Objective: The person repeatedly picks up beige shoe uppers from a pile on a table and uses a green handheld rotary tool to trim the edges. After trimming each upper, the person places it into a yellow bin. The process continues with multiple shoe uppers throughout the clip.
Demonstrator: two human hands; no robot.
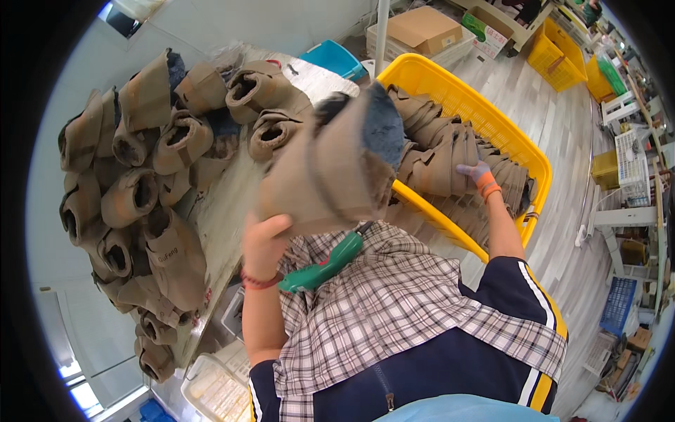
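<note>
My left hand [264,245] is closed on the lower edge of a brown boot upper [313,176], held up above my lap and blurred by motion. Bluish-grey fuzzy lining shows at its far right side. Inside a yellow plastic basket [517,137], many similar brown boot uppers [437,160] lie nested in rows. My right hand [478,176], in a purple and orange glove, grips the edge of the uppers there; some of its fingers are hidden. A green hand-held tool [325,266] with a dark tip lies against my checked apron, beneath the raised upper.
To the left, a pile of brown boots [169,260] covers much of a worn table [235,190]. Beyond stand a blue bin [334,59] and a cardboard box [424,28]. Another yellow basket [557,55] is at the far right, near shelving along the aisle. A white crate [218,383] sits at lower left.
</note>
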